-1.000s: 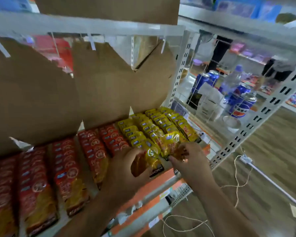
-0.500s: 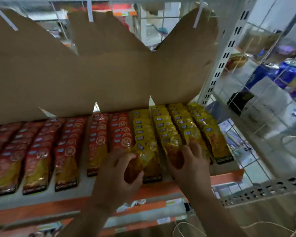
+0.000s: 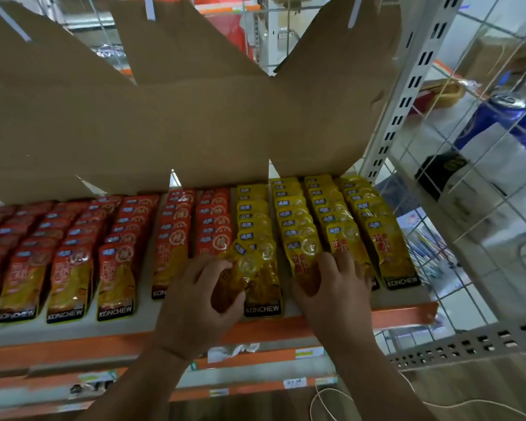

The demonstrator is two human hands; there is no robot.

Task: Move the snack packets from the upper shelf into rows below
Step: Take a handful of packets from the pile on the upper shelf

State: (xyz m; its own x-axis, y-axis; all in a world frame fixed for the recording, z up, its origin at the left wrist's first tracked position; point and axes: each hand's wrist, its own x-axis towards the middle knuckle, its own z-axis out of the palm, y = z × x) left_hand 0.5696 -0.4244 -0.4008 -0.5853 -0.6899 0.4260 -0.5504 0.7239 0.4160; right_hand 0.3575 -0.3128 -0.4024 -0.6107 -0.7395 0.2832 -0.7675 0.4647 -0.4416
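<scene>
The yellow packet lay at the front of the left yellow row, on top of the packet that was already there. It was a little crooked. Its long side ran from the front of the shelf to the back, like the others. But its top end, the one with the blue mark, leaned left toward the last red row.

The left hand was right on the packet and gripped it, with thumb and fingers curled round its left side. So the left hand was much the nearer one. The packet lay just ahead of it and a bit to its right.

The right hand was just beside the packet, on the right. Its fingers were spread and lay on the front packets of the next yellow row and the one after. It held nothing. It seemed to be pressing them down to keep them in place.

The next move looked like a small turn. The top of the packet would swing right until it lined up with its row, and then it could lie flat.

All the rows sat on the shelf with the orange front edge. A cardboard box with open flaps stood behind and above them.
</scene>
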